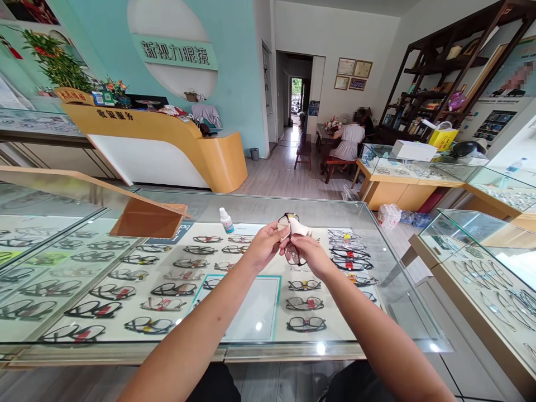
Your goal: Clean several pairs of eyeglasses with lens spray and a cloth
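Observation:
Above the glass display case [251, 350], both of my hands meet around one pair of glasses [295, 257]. The dark frame is turned on end, one lens low and the other high. My left hand [268, 241] is closed on the frame from the left. In my right hand [309, 252] a pale cloth [300, 226] is pinched against the glasses; the fingertips are partly hidden behind it. A small white spray bottle [226, 221] with a blue label stands upright on the glass, left of my hands.
Rows of eyeglasses [305, 303] lie under the glass. A wooden-framed mirror [146, 218] leans over the case at left. More display cases [473, 268] stand at right. A curved counter [221, 162] is behind, and seated people [349, 139] are at a far table.

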`<state>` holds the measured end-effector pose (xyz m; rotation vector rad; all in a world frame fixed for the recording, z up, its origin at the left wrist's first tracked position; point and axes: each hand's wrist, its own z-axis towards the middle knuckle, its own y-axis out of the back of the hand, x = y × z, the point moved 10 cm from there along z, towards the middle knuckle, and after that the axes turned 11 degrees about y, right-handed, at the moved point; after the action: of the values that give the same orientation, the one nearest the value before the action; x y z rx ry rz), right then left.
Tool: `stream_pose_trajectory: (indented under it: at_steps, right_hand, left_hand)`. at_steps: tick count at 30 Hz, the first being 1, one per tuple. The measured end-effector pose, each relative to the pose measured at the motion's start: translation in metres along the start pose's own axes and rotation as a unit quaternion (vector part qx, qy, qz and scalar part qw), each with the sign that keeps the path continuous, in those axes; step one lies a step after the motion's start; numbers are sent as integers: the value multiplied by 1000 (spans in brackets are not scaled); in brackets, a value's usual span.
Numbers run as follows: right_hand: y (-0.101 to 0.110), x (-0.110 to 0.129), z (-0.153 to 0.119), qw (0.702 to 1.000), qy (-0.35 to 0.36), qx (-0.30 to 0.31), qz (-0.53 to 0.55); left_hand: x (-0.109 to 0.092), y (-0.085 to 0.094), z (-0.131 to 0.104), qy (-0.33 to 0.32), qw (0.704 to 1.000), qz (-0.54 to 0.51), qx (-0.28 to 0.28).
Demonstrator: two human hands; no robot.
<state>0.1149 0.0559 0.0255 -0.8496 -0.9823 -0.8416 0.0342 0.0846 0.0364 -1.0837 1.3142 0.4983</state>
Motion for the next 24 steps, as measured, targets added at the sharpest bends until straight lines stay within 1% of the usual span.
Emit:
stream_pose_trajectory:
  at_steps: [4, 9, 14, 17, 19, 22, 24]
  right_hand:
    - [-2, -1, -1, 1000, -11, 7, -13]
    - [-8, -2, -3, 999, -29, 13, -22]
    - [-5, 1, -2, 1000, -22, 6, -18]
    - [1, 4, 0, 1000, -15, -11, -21]
    - [4, 5, 0, 999, -14, -16, -24]
    - [6, 5, -1, 1000, -14, -18, -16]
    - [6, 4, -2, 1000, -13, -19, -9]
  left_hand:
    - [-3, 4, 0, -21, 999, 8, -32]
    - [-4, 6, -1, -35, 998, 34, -43]
    - [-8, 9, 0, -43, 998, 39, -26]
    - [-11, 16, 1, -32, 999, 19, -30]
    - [-12, 17, 1, -21, 1000, 7, -16]
    - [-13, 8, -1, -11, 999, 10, 34]
    - [-15, 2, -4, -15, 998, 15, 57]
